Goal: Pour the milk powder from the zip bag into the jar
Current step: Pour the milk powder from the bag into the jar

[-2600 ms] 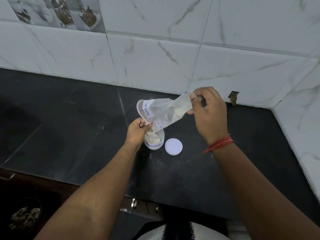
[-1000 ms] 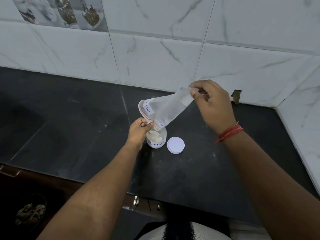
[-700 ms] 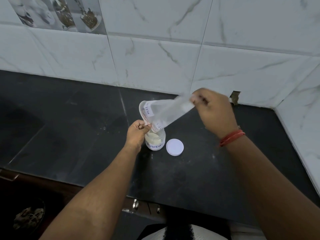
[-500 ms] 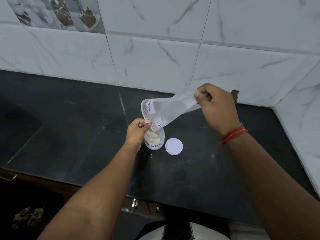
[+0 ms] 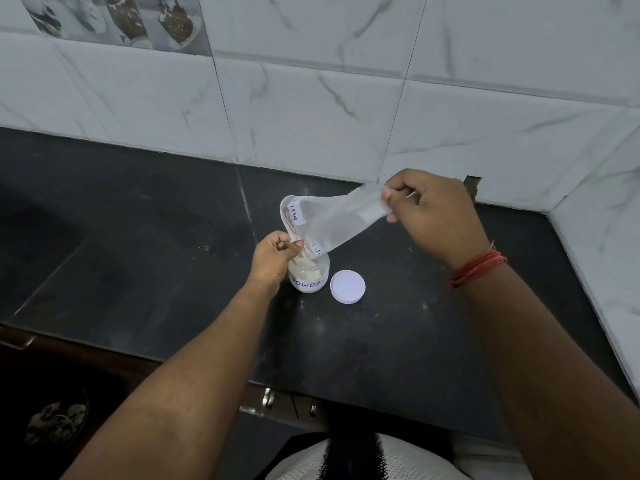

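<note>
A clear zip bag (image 5: 336, 220) with handwritten labels is tilted mouth-down over a small glass jar (image 5: 309, 276) labelled "POWDER". My left hand (image 5: 273, 252) pinches the bag's open mouth at the jar's rim. My right hand (image 5: 429, 216) pinches the bag's bottom end, raised up and to the right. The bag looks nearly empty. Pale powder sits inside the jar and at its opening. The jar stands upright on the black countertop (image 5: 381, 341).
The jar's white round lid (image 5: 347, 286) lies flat just right of the jar. White marble-tiled walls (image 5: 311, 98) close the back and right side. The counter's front edge runs below my forearms, with cabinet handles (image 5: 266, 398) under it.
The powder that showed inside the bag has gone down into the jar. My right hand has shaken the bag's raised end slightly up and down; my left hand has stayed at the jar.
</note>
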